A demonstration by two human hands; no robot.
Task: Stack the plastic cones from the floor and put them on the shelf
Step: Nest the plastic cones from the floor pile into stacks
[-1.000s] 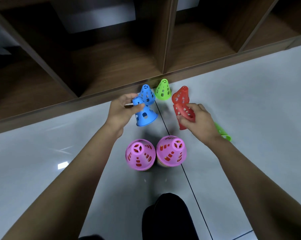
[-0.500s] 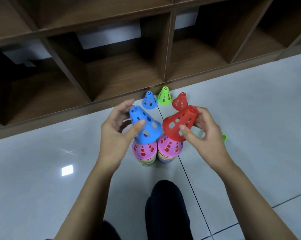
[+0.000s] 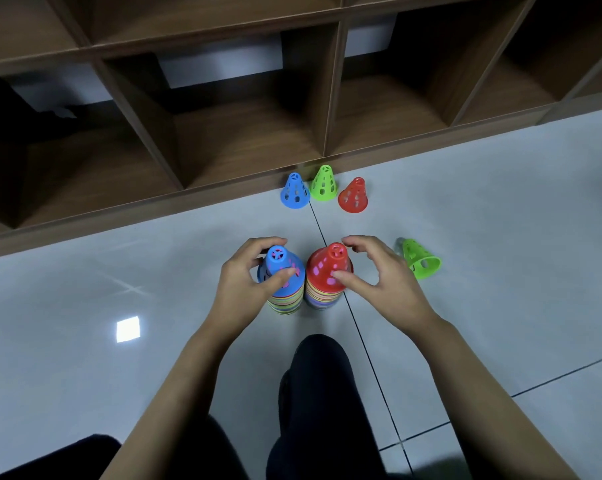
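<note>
the left hand point(image 3: 247, 282) grips the blue top cone point(image 3: 278, 263): thumb laid across its near side, fingers point(image 3: 270, 242) curled round the far side at 12 o'clock. that cone sits upright as the cap of the left stack point(image 3: 285, 301), a pile of nested cones with many-coloured rims standing on the floor point(image 3: 500, 237).

the right hand point(image 3: 384, 284) is arched beside the red top cone point(image 3: 329, 268), thumb tip touching the cone's near side. its fingers point(image 3: 358, 242) curve over the tip, with floor showing under the palm, and i cannot tell whether they touch it. the red top cone caps the right stack point(image 3: 322, 299), which stands against the left stack at its 3 o'clock.

at 3 o'clock of the right hand, near but apart, the tipped green cone point(image 3: 419, 259) lies on its side, mouth toward 4 o'clock.

at 12 o'clock of the stacks, 3 cones stand upright in a row by the base of the shelf point(image 3: 240, 143): far blue cone point(image 3: 295, 194), far green cone point(image 3: 323, 185) just beside it, and far red cone point(image 3: 354, 199) a little apart at 3 o'clock. the shelf's open wooden compartments fill the 12 o'clock side. a dark-clad leg point(image 3: 322, 393) is at 6 o'clock of the stacks.
</note>
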